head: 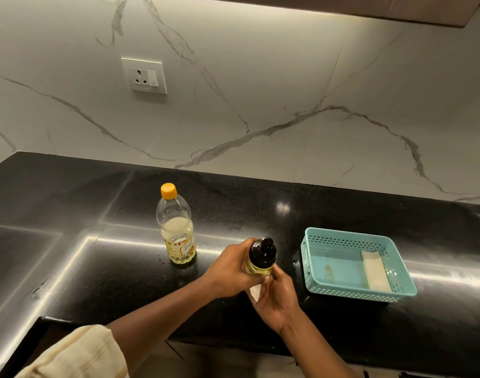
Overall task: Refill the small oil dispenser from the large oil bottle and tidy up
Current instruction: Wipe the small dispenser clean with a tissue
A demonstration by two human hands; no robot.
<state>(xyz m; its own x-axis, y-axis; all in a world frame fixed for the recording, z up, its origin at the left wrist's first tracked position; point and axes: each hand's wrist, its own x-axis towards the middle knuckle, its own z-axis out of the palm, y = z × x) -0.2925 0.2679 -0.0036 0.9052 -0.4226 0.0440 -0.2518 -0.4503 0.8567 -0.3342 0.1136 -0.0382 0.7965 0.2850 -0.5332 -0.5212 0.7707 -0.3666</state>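
The small oil dispenser (261, 256), clear glass with yellow oil and a black pump top, is held above the black counter (124, 268). My left hand (230, 271) grips its side. My right hand (277, 298) is under its base, pressing a white cloth or tissue (255, 291) against the bottom. The large oil bottle (177, 227) stands upright to the left with its orange cap on, about half full of pale oil.
A teal perforated basket (328, 241) sits on the counter to the right, with a folded white cloth (375, 270) inside. A wall socket (144, 75) is on the marble backsplash. A few small drops lie beside the large bottle's base.
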